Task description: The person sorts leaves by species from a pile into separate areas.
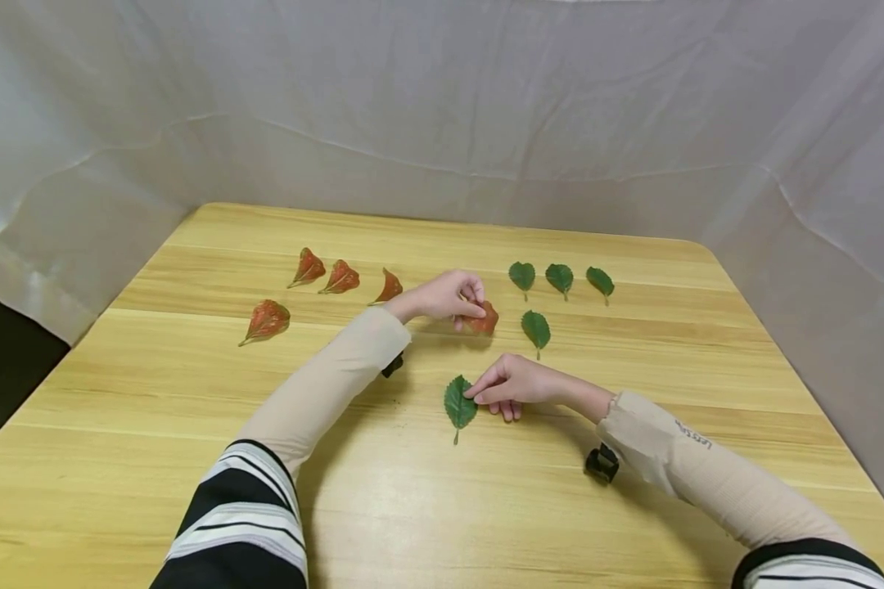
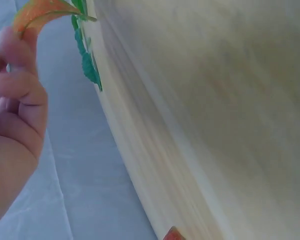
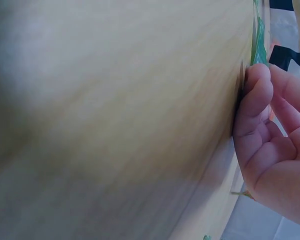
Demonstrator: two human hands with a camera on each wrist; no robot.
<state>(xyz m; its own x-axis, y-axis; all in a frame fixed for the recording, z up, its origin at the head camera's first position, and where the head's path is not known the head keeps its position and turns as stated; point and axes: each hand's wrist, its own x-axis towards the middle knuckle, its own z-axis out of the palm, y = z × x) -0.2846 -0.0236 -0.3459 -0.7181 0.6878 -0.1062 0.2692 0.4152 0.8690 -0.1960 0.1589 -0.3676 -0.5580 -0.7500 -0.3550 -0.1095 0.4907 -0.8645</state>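
Observation:
My left hand point(image 1: 448, 296) pinches a red leaf point(image 1: 484, 319) just above the middle of the table. In the left wrist view that leaf point(image 2: 42, 12) looks orange and curved, gripped between thumb and fingers. Lower down, my right hand point(image 1: 519, 383) has its thumb and forefinger on the right edge of a serrated green leaf point(image 1: 458, 402), pinching it close to the tabletop. The right wrist view shows this leaf point(image 3: 260, 47) edge-on beyond the fingertips. Another green leaf point(image 1: 536, 329) lies just above the right hand. A red leaf point(image 1: 390, 286) lies beside the left wrist, partly hidden.
On the left of the wooden table point(image 1: 155, 458) lie more red leaves, one point(image 1: 267, 321) nearer than the others. A row of green leaves point(image 1: 559, 278) lies at the back right. Pale cloth point(image 1: 471, 106) hangs behind the table and at its sides.

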